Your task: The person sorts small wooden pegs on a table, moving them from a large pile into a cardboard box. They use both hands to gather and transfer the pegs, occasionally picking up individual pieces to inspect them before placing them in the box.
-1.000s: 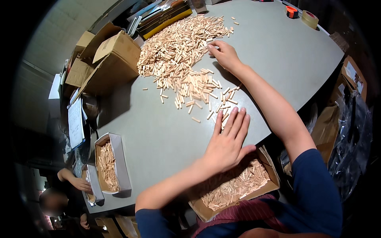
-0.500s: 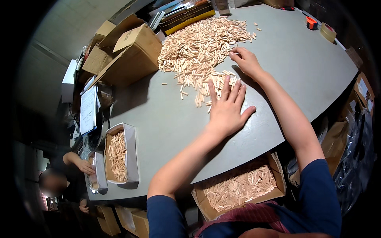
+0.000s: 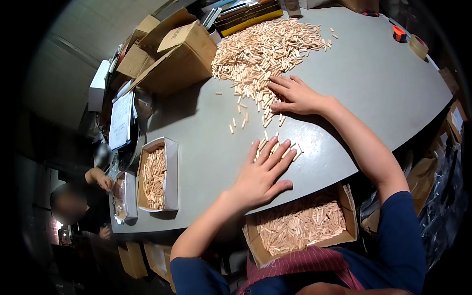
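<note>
Left hand (image 3: 260,177) is laid flat, fingers spread, on a few wooden dowels (image 3: 278,146) near the desk (image 3: 373,93) edge. Right hand (image 3: 295,94) is pressed open against the big dowel pile (image 3: 265,49) farther off. Nothing is gripped. Dowels could be rolled past the cardboard box (image 3: 300,227) below if swept carelessly.

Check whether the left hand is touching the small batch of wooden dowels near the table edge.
Touching. The head view shows the left hand lying flat, fingers spread over the small batch of dowels.
</note>
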`<state>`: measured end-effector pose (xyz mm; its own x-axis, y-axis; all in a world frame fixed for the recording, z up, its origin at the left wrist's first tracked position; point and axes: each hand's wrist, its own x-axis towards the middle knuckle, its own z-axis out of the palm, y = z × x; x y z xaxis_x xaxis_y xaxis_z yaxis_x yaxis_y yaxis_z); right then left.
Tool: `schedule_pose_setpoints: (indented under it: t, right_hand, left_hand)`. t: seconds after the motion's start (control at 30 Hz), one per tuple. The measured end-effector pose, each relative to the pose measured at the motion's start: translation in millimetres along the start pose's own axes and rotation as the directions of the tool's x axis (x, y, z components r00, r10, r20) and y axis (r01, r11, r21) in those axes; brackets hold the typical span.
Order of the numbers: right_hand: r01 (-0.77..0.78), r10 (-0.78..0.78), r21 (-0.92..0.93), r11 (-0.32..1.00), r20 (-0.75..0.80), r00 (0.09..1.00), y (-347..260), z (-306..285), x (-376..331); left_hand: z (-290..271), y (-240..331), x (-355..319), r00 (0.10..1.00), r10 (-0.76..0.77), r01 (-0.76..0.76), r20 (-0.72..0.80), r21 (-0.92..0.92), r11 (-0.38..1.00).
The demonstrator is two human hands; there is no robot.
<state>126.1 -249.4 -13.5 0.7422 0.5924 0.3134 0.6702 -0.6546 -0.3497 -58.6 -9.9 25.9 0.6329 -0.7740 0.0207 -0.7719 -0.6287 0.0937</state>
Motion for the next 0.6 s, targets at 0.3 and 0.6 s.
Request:
schedule_pose_setpoints:
  t: [0.3,0.6]
  right_hand:
    - [0.204,-0.187,-0.136,0.97,0.124,0.974,-52,12,-11]
    - [0.092,-0.095,0.366,0.926,-0.009,0.995,-62,5,1]
  left_hand:
    - [-3,-6,-62,0.96,-0.278,0.279,-0.035,0.021,0.96]
    - [1,-11,-87,0.898,-0.44,0.44,0.023,-0.078,0.894]
